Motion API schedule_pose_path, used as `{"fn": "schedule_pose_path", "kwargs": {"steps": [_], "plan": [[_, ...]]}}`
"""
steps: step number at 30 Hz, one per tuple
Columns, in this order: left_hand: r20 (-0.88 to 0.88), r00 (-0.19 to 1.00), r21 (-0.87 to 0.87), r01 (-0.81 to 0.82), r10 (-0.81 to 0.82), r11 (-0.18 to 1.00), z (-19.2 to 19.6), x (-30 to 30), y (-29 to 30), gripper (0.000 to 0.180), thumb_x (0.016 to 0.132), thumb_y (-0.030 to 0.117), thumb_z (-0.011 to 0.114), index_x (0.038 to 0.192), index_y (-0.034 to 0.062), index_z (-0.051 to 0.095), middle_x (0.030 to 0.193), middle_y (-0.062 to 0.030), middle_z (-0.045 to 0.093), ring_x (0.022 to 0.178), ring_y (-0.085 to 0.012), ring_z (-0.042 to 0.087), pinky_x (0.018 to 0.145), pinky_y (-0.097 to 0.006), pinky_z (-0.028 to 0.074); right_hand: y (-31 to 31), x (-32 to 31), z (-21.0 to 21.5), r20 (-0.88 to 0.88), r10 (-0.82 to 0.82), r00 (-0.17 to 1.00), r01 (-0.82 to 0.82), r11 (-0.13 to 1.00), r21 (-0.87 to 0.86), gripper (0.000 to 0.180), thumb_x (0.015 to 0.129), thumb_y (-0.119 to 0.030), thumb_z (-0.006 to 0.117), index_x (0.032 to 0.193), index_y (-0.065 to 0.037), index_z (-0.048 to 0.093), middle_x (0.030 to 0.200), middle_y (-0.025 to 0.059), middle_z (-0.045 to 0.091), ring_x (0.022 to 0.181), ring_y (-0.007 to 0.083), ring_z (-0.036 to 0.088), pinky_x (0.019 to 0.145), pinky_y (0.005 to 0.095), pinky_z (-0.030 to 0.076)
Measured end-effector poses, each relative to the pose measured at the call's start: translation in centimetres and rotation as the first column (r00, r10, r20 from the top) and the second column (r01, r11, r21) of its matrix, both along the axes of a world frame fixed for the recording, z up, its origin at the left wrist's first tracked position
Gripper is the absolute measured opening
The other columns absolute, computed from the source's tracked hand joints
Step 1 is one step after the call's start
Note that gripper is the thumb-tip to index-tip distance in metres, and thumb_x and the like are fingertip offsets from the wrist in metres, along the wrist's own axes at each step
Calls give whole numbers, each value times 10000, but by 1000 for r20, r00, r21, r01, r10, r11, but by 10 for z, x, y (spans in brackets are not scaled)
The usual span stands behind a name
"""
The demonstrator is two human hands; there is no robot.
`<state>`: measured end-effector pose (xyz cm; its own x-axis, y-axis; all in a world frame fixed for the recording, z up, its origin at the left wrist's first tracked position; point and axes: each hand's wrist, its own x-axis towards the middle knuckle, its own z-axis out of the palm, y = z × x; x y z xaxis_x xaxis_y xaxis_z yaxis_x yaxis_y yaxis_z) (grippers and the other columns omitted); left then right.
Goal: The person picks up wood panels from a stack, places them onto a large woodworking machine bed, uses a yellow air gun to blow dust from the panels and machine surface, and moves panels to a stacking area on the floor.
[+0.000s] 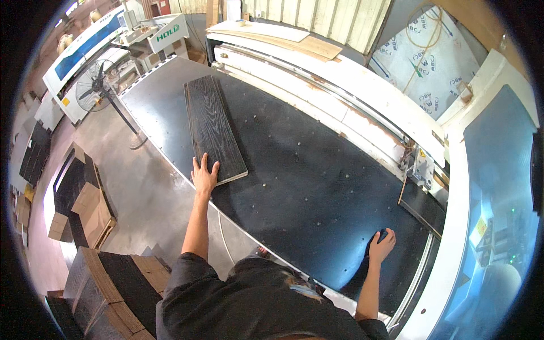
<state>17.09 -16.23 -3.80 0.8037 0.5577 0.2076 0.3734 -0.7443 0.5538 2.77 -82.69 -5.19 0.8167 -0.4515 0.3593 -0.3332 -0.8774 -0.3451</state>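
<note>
The long, dark-brown rectangular board [212,130] has a matt, streaky wood-grain face that looks lightly rough. The broad black bench [300,209] looks smooth, with a glossy sheen. The curved translucent blue panel [498,164] looks like shiny plastic. The brown cardboard wrapping [93,207] is matt; the loose black shirt [238,300] is dull cloth.

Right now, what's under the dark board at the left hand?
The black tabletop shows around the board; the patch directly beneath is covered, so anything else there is hidden.
</note>
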Motion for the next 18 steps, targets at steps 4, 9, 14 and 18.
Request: {"fn": "schedule_pose_path", "kwargs": {"steps": [4,9,14,18], "plan": [[46,998,-2,42,-42,999,-1,6,11,683,936,559,620,1509,218,469,1601,-264,307,1411,-437,420,1167,-548,324,35,-22,-6,5,-23,1000,23,1000,1,355,980,-213,613,1287,-56,533,1440,231,472,1384,402,420,1137,546,353],[45,995,-26,87,-86,996,4,3,16,662,949,528,625,1507,206,472,1590,-291,302,1385,-456,446,1150,-536,347,70,-57,-4,5,-47,999,46,998,35,344,978,-217,609,1275,-50,560,1460,225,466,1382,404,420,1146,546,335],[34,994,-14,105,-105,994,12,1,23,653,950,499,632,1503,189,475,1593,-306,277,1394,-474,422,1162,-539,327,120,-102,-6,42,-107,993,105,992,64,329,967,-196,611,1253,-37,572,1431,213,501,1351,406,448,1139,538,331],[48,985,285,147,-167,947,18,-2,12,628,948,437,666,1490,174,486,1593,-303,273,1458,-535,253,1117,-667,272,168,-163,-15,134,-249,959,241,968,73,351,951,-177,618,1264,-24,569,1413,219,515,1325,419,462,1121,531,342]]}}
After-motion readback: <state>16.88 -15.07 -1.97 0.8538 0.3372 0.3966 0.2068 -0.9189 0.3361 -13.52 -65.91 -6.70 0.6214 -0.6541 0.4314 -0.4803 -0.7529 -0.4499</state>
